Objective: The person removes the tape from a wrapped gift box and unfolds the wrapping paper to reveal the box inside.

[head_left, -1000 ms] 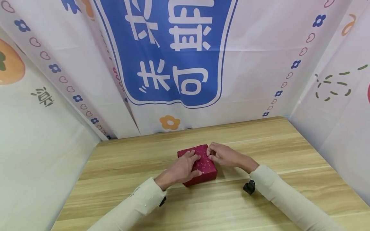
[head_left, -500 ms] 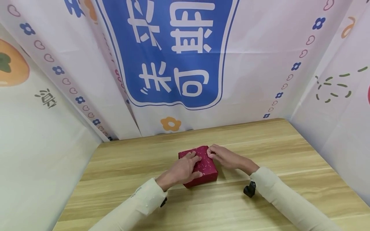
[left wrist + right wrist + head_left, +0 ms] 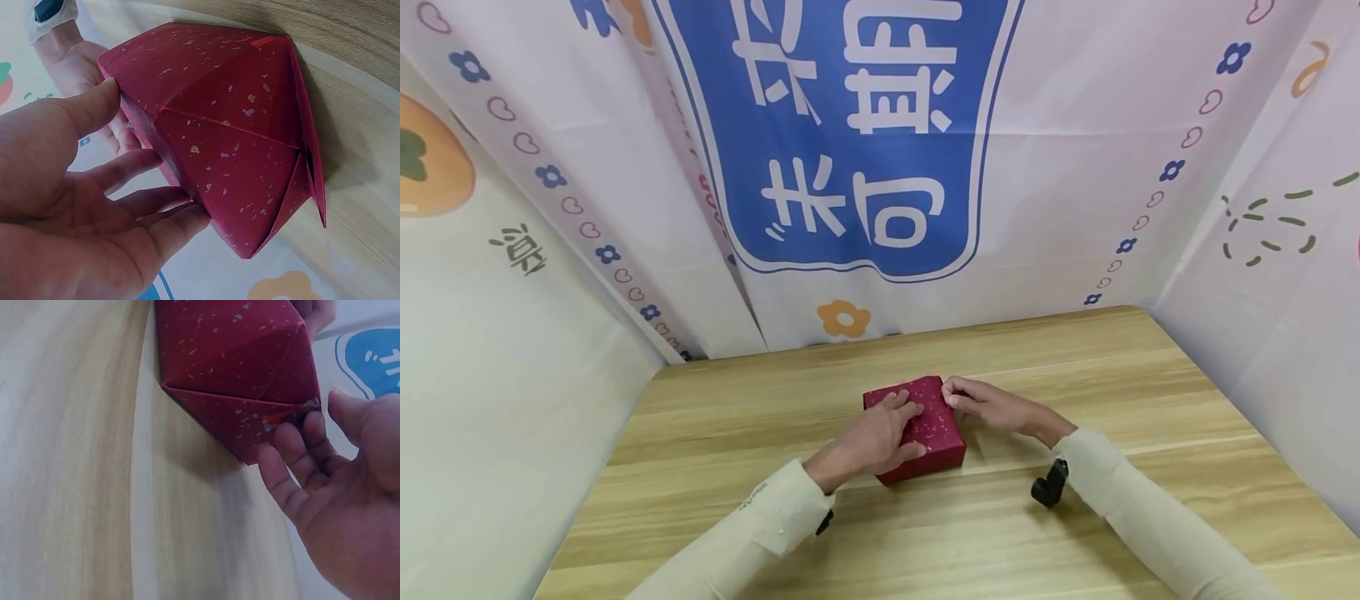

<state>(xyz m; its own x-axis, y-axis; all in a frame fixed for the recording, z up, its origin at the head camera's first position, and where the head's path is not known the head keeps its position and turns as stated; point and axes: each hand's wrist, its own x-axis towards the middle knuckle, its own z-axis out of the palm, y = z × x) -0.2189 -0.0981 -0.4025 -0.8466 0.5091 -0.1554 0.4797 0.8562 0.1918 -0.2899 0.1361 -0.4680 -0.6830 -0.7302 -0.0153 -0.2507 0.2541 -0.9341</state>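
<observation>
A box wrapped in dark red, gold-flecked wrapping paper (image 3: 936, 429) sits on the wooden table. My left hand (image 3: 868, 437) rests on its top, fingers spread and fairly straight. In the left wrist view the left thumb (image 3: 100, 103) touches one edge, and that hand's fingers (image 3: 169, 228) lie along the top. At the box's right end my right hand (image 3: 992, 406) has bent fingers at the upper corner. The right wrist view shows these fingers (image 3: 294, 450) at the folded end of the wrapping paper (image 3: 244, 415), where a small shiny patch shows. The thumb is close by the corner.
The wooden table (image 3: 737, 433) reaches back to a white printed cloth (image 3: 1045, 208) with a blue panel. More cloth hangs at both sides. A small black device (image 3: 1049, 483) hangs at the right cuff, another (image 3: 824, 522) at the left cuff.
My right hand's fingers have loosened a little and shifted slightly right and along the box's end. The left hand stays on top. The box has hardly moved.
</observation>
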